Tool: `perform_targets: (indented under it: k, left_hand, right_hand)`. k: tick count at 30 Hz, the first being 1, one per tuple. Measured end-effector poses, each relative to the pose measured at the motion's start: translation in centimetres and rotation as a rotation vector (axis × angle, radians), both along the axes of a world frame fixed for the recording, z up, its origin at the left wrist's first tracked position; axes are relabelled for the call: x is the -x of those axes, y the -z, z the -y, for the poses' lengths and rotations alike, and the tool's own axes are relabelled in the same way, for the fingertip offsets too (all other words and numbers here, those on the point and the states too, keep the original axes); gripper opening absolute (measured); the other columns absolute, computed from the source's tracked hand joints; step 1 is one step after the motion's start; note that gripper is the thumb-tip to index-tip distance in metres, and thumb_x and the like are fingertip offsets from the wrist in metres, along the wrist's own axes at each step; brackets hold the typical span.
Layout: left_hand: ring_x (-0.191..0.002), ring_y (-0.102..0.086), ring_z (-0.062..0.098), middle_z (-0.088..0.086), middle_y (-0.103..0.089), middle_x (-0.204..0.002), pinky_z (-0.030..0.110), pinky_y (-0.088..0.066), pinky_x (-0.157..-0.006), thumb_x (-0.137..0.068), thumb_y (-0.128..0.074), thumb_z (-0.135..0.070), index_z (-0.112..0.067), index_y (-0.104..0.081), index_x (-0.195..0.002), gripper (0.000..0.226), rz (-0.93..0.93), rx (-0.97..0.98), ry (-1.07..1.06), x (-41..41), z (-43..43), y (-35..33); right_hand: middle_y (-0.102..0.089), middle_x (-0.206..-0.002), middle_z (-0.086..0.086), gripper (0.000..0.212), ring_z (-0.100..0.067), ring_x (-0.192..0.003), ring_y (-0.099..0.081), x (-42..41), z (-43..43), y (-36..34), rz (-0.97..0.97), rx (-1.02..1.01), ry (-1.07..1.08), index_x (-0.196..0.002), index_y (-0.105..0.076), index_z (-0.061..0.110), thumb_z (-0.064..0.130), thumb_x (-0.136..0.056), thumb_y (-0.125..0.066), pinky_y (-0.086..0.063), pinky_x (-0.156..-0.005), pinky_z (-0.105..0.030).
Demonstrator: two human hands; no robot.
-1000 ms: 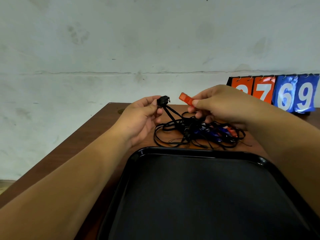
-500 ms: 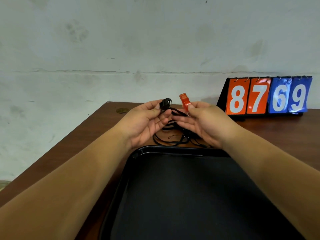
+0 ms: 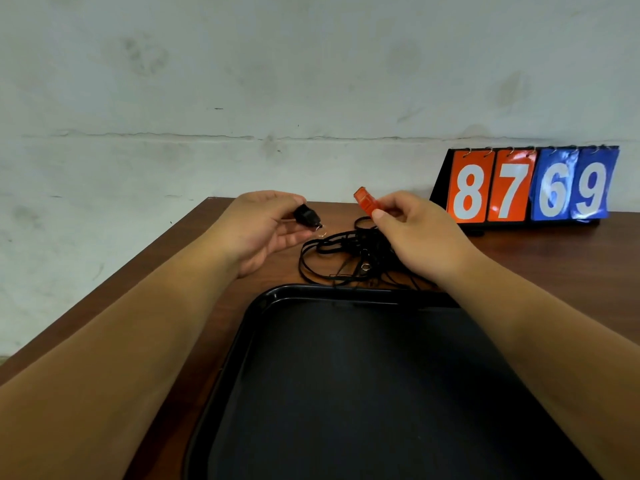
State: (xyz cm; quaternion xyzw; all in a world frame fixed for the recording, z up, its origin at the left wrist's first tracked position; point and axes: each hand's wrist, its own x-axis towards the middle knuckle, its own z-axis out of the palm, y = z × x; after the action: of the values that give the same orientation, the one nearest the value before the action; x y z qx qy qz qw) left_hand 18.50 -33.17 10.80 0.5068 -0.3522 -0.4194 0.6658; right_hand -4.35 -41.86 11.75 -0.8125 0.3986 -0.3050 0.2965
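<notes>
My left hand holds a small black whistle between thumb and fingers, with a little metal ring hanging from its end. My right hand pinches an orange whistle raised above the table. Between and below the hands lies a tangle of black cords on the brown table, partly hidden by my right hand. A second metal ring shows in the tangle. The black whistle looks free of the cords.
A large black tray lies on the table right in front of me, its far rim touching the cords. A flip scoreboard showing 8 7 6 9 stands at the back right against the grey wall.
The two hands have moved apart: the left with the black whistle went left, the right with the orange whistle went right. The black whistle's cord no longer hangs from it.
</notes>
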Motion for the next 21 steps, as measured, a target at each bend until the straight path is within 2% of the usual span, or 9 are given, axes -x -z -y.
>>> perform_targets:
  k: [3,6,9,12,15,17,19,21]
  left_hand:
    - [-0.081,-0.075,0.022,0.007,-0.078,-0.084,0.027,-0.063,-0.068,-0.105,-0.07,-0.018,-0.001,-0.074,-0.114,0.019,0.141,-0.044,-0.019,0.2,-0.4,-0.1]
    - [-0.074,-0.071,0.018,0.004,-0.077,-0.085,0.029,-0.064,-0.071,-0.103,-0.073,-0.028,-0.003,-0.079,-0.111,0.027,0.284,-0.073,-0.009,0.6,-1.1,-0.6]
    - [-0.07,-0.072,0.018,0.01,-0.08,-0.094,0.029,-0.065,-0.07,-0.098,-0.078,-0.035,-0.003,-0.079,-0.109,0.034,0.514,-0.175,0.024,0.9,-2.7,-1.5]
    - [-0.07,-0.073,0.014,0.007,-0.08,-0.084,0.027,-0.064,-0.068,-0.094,-0.081,-0.038,-0.009,-0.079,-0.106,0.031,0.673,-0.314,0.124,0.9,-4.7,-2.7]
    - [-0.073,-0.075,0.009,-0.001,-0.081,-0.085,0.026,-0.056,-0.064,-0.091,-0.082,-0.047,-0.02,-0.08,-0.102,0.029,0.895,-0.365,0.103,1.0,-5.9,-2.8]
    - [-0.073,-0.074,0.006,-0.004,-0.081,-0.086,0.025,-0.054,-0.066,-0.09,-0.081,-0.053,-0.025,-0.08,-0.096,0.029,1.043,-0.381,0.069,1.1,-6.2,-1.7]
    - [-0.076,-0.072,0.007,-0.006,-0.08,-0.087,0.029,-0.057,-0.075,-0.088,-0.08,-0.061,-0.029,-0.081,-0.093,0.032,1.108,-0.417,0.061,0.9,-6.3,-0.3]
    - [-0.076,-0.07,0.008,-0.004,-0.08,-0.087,0.031,-0.056,-0.079,-0.087,-0.079,-0.064,-0.03,-0.081,-0.091,0.034,1.085,-0.428,0.056,0.4,-6.4,0.7]
  right_hand:
    - [-0.071,-0.107,0.012,0.024,-0.009,-0.096,-0.067,0.1,-0.4,0.0,-0.023,-0.022,-0.06,-0.131,-0.069,0.031,0.038,-0.11,-0.059,-0.05,-0.077,-0.02]
    - [-0.075,-0.104,0.008,0.018,-0.014,-0.096,-0.071,0.2,-0.8,-0.1,-0.055,-0.06,-0.114,-0.12,-0.074,0.033,0.038,-0.107,-0.064,-0.055,-0.084,-0.028]
    - [-0.076,-0.095,0.002,0.012,-0.016,-0.078,-0.067,0.5,-1.5,-0.7,-0.131,-0.125,-0.203,-0.109,-0.078,0.034,0.039,-0.103,-0.069,-0.055,-0.075,-0.033]
    - [-0.079,-0.093,-0.006,0.012,-0.014,-0.071,-0.064,0.6,-2.2,-1.0,-0.236,-0.164,-0.306,-0.102,-0.081,0.032,0.04,-0.1,-0.072,-0.058,-0.076,-0.037]
    - [-0.082,-0.093,-0.003,0.01,-0.013,-0.067,-0.065,0.5,-2.9,-1.0,-0.331,-0.178,-0.401,-0.101,-0.082,0.028,0.033,-0.099,-0.074,-0.057,-0.072,-0.031]
    - [-0.081,-0.094,-0.005,0.01,-0.014,-0.069,-0.065,0.3,-3.4,-0.9,-0.402,-0.182,-0.445,-0.101,-0.082,0.025,0.03,-0.1,-0.074,-0.057,-0.068,-0.026]
    - [-0.081,-0.095,-0.006,0.011,-0.013,-0.069,-0.066,0.1,-3.8,-0.6,-0.478,-0.178,-0.468,-0.103,-0.081,0.025,0.031,-0.101,-0.072,-0.057,-0.066,-0.024]
    - [-0.08,-0.095,-0.004,0.011,-0.011,-0.068,-0.067,-0.2,-4.2,-0.2,-0.562,-0.138,-0.473,-0.105,-0.079,0.028,0.035,-0.102,-0.072,-0.058,-0.068,-0.025]
